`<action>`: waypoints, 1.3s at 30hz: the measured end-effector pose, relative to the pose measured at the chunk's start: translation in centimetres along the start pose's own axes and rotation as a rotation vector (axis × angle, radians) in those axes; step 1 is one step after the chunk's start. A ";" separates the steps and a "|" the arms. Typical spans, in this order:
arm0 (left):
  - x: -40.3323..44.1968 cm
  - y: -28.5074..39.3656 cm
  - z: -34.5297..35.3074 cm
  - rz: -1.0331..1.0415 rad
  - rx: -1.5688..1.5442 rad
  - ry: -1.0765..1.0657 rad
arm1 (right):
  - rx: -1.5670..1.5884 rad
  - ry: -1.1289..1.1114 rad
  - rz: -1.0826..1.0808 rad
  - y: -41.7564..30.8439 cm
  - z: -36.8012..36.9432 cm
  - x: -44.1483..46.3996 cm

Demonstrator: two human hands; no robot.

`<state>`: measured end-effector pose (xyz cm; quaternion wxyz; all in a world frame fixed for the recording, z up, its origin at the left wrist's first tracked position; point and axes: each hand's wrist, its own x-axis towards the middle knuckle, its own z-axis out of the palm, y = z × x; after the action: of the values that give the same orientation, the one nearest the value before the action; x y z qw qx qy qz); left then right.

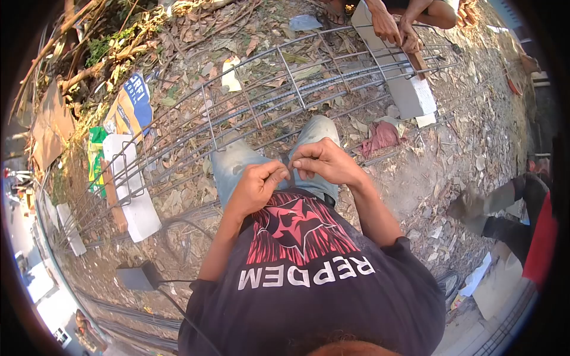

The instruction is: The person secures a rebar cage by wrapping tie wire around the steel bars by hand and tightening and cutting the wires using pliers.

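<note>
Above my lap, my left hand [257, 186] is closed with thumb and fingers pressed together. Close to its right, my right hand [326, 162] is pinched in the same way. Something thin and dark may lie between the fingertips, too small to name. Just beyond my knees stretches a long rebar cage [301, 98] of steel bars and square stirrups. One end rests by a white block [132, 196] at the left, the other on a pale block [412, 98] at the upper right. Both hands are apart from the cage.
Another person's hands [395, 31] are at the cage's far right end, by a piece of wood [417, 64]. A reddish cloth [382, 137] lies on leaf-littered ground. A dark box with a cable [139, 276] sits at lower left. Someone's legs [504, 204] are at right.
</note>
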<state>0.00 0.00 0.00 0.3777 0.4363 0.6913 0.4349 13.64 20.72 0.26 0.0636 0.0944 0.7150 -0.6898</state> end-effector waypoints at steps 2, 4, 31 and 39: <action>0.4 -0.9 -0.5 0.136 -0.041 0.135 | 0.088 0.072 -0.028 0.3 0.8 1.4; 0.1 0.6 0.6 0.137 -0.028 0.132 | 0.120 0.108 -0.027 0.6 0.8 -0.5; 4.7 6.2 -13.5 0.389 -1.052 0.971 | -0.650 -0.074 -0.437 -8.6 8.2 3.4; 4.5 4.6 -11.3 0.460 -1.139 0.777 | -0.723 0.069 -0.238 -8.4 4.9 4.4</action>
<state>-10.45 2.22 7.48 0.1724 0.1201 0.3324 0.9194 7.26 15.76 7.24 -0.0119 0.0052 0.9199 -0.3919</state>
